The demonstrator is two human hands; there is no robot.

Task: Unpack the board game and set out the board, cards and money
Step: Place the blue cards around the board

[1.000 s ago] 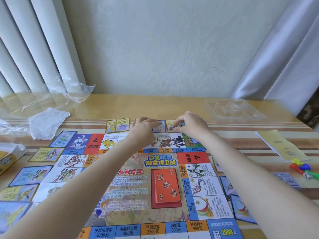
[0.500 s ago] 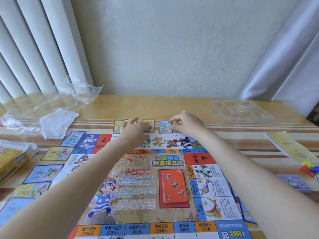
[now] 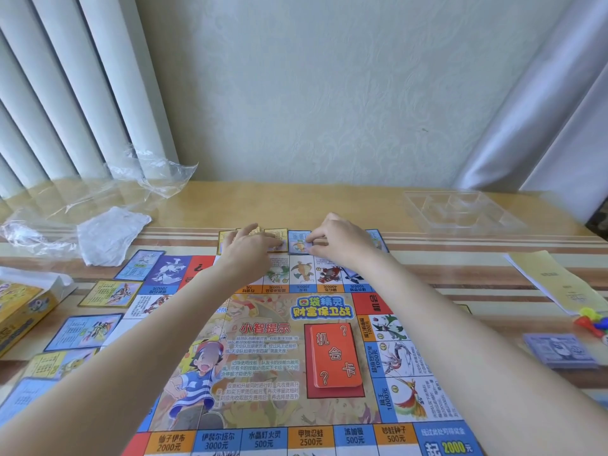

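Observation:
The colourful game board [image 3: 263,350] lies flat in front of me, with an orange card deck [image 3: 335,355] on its centre. Along its far edge runs a row of small cards. My left hand [image 3: 250,250] rests with fairly straight fingers on the yellow cards [image 3: 277,237] there. Just to the right, my right hand [image 3: 342,245] pinches the edge of a blue card [image 3: 298,242] lying in that row. More property cards [image 3: 112,292] lie down the board's left side. A stack of bluish money [image 3: 559,350] sits at the right.
A yellow game box [image 3: 19,311] stands at the left edge. Crumpled plastic wrap [image 3: 108,235] lies at the back left and a clear tray [image 3: 460,209] at the back right. A folded booklet [image 3: 556,284] and coloured pawns [image 3: 592,320] lie to the right.
Both hands stay at the far row of cards. My left hand has slid a little left over the yellow cards, and the blue card now lies beside them under my right fingers.

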